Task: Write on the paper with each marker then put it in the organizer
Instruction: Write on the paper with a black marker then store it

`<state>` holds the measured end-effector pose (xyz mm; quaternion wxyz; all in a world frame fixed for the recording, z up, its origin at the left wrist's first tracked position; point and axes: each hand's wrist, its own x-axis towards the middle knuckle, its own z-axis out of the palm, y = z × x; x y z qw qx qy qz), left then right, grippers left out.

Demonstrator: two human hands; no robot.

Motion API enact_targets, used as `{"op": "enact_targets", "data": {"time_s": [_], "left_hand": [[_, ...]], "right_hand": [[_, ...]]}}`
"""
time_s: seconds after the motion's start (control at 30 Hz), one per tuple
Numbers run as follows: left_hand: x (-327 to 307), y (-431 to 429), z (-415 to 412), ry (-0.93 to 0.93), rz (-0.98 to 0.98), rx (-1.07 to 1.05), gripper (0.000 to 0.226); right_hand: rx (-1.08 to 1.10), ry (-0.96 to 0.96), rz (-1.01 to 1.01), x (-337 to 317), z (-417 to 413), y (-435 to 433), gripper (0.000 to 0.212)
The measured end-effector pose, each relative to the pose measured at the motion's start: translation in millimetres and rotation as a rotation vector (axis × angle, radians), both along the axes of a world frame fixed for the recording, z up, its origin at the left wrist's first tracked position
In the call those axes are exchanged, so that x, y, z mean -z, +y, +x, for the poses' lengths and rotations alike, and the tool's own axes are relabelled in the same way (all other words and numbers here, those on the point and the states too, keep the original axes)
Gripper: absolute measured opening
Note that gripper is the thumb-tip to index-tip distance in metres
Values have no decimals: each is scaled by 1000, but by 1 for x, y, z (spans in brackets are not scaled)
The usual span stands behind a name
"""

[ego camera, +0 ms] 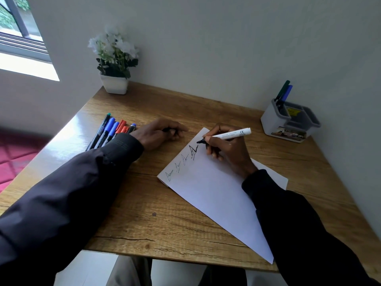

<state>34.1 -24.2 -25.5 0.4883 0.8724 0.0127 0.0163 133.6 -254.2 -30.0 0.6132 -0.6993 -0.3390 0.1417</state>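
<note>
A person seated at a wood-grain bench (154,213) writes on a sheet of white paper (216,199) w/ a white-barrelled marker (231,134), seen from a head-worn camera. The right hand (228,151) pinches the marker low on its barrel, thumb & fingers curled round it, heel of the hand resting on the sheet. The black tip touches the paper nr its far corner, at the end of a bold black scribble (193,152). Three thinner scribbles run in a row along the same edge, toward the person. The paper lies at an angle on the right half of the bench, one corner reaching the nr edge.

The left hand (160,134) rests knuckles-up on the bench, left of the paper & apart from it, fingers curled round a small dark piece (169,130); what that piece is can't be made out. Just behind its wrist lie capped markers (112,131) side by side, caps pointing toward the wall: green, blue, blue, red, red, & one w/ a blue band.

The organizer (272,122), white w/ grey compartments, stands at the far right of the bench by the wall, well apart from the paper. Two standing markers (285,92), one green & one blue, lean in its back-left compartment. A potted plant (114,58) w/ white flowers sits at the far left corner, below a window (20,27). Both sleeves are dark.
</note>
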Motion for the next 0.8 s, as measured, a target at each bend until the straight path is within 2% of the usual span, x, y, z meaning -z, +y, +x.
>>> {"op": "enact_targets", "data": {"time_s": [0.1, 0.27, 0.47, 0.63, 0.8], "left_hand": [[-3, -1, 0, -33, -56, -26, 39], [-7, -8, -2, -104, -337, -77, 30], [-12, -10, -9, -218, -267, -138, 24], [-14, -9, -10, -283, -293, -170, 26], [-15, -10, -10, -308, -262, -177, 28]], "right_hand": [[-24, 18, 48, 0, 1, 1, 11], [-92, 70, 159, -5, 3, 1, 7], [-158, 248, 307, -14, 4, 1, 33], [-160, 169, 309, -15, 0, 2, 12], [-121, 48, 263, -16, -3, 3, 25]]}}
